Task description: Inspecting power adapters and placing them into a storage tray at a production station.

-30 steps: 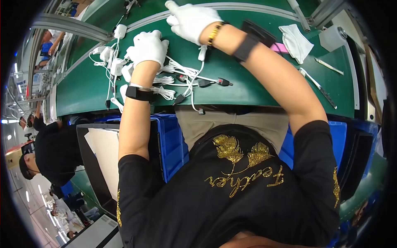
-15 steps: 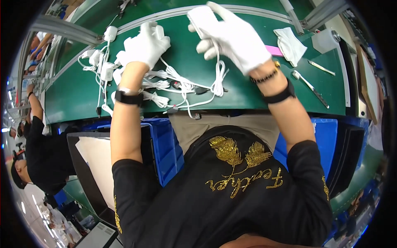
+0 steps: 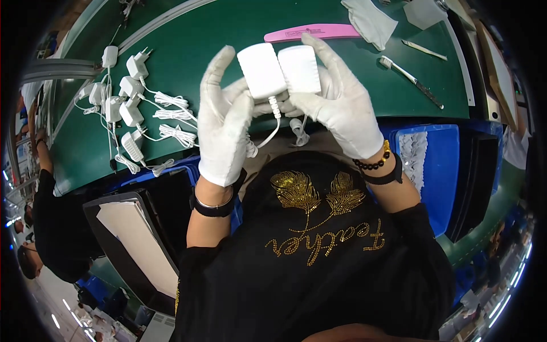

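Observation:
My left hand (image 3: pixel 221 128), in a white glove, grips a white power adapter (image 3: pixel 262 69) whose cord runs down from its lower edge. A second white power adapter (image 3: pixel 299 71), with a ribbed end, is held in my gloved right hand (image 3: pixel 348 111). The two adapters are side by side in front of my chest, almost touching. Part of a cord bundle (image 3: pixel 298 132) hangs below my right hand. To the left, several white adapters with coiled cords (image 3: pixel 131 87) lie on the green table.
Beyond my hands lie a pink nail-file-shaped strip (image 3: pixel 319 32) and a white cloth (image 3: pixel 371 21). A toothbrush (image 3: pixel 411 81), a thin white tool (image 3: pixel 424 50) and a translucent bottle (image 3: pixel 423 14) are at the right. Blue bins (image 3: pixel 441 171) stand below the table edge.
Both hands have come together in front of my chest, each with an adapter. The left hand has left the adapters on the table, and the view has shifted.

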Tool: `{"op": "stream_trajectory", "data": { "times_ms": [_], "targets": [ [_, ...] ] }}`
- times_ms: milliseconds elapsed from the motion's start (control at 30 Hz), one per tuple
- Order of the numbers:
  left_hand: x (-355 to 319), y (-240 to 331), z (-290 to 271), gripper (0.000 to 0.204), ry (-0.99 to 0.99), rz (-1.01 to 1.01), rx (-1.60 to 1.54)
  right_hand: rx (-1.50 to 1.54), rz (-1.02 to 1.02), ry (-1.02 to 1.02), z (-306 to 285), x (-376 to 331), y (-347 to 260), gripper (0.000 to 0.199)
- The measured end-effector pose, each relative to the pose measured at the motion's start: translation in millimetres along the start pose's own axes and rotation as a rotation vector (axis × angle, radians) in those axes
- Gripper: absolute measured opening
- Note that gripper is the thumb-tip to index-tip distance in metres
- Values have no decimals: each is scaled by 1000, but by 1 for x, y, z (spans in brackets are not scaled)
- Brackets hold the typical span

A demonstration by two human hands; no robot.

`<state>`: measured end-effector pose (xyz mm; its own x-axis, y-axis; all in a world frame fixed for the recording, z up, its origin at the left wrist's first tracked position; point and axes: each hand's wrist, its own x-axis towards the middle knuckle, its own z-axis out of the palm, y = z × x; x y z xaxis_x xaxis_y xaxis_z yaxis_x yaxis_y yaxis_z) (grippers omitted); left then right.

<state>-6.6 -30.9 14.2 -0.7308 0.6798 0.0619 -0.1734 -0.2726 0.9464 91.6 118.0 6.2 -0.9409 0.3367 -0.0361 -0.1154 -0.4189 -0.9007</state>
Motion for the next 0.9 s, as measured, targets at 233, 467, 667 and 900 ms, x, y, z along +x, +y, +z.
{"op": "stream_trajectory", "data": {
  "times_ms": [233,467,667,900],
  "targets": [
    [-3,-9,8,72,44,-43,27,-49,-172,75,3,-17,11,68],
    [-12,-38,6,75,12,74,6,-122,-192,96,-11,-25,26,65],
    [-21,-53,3,71,-20,260,140,-62,-250,44,-17,-28,34,67],
    [-20,-17,10,62,-48,36,-103,-288,-64,80,-15,-15,4,75]
  ]
}}
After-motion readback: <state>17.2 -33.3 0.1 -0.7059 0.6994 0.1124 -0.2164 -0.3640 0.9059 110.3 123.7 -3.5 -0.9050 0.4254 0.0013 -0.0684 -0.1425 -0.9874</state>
